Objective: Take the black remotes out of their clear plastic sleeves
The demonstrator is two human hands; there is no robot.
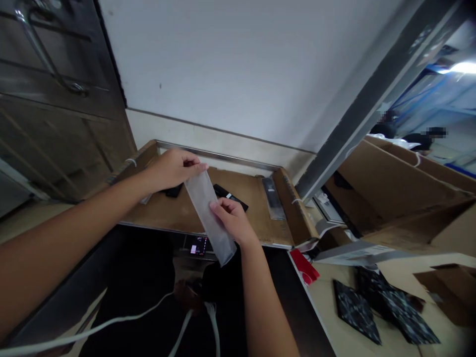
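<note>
A long, narrow, frosted plastic sleeve [211,223] hangs at a slant between my hands, over the front edge of the cardboard-lined table. My left hand [178,168] pinches its upper end. Lower down, my right hand [230,213] grips its side between thumb and fingers. Behind my right hand a slim black object with a small white label [240,200] lies on the cardboard. Part of another black item [173,191] shows under my left wrist. Whether the sleeve holds anything I cannot tell.
Cardboard flaps [293,203] wall the table's sides. A dark strip in clear plastic [273,198] lies by the right flap. A lit phone [198,246] sits below the front edge. At right are a large carton [405,193] and dark patterned packages [405,312] on the floor.
</note>
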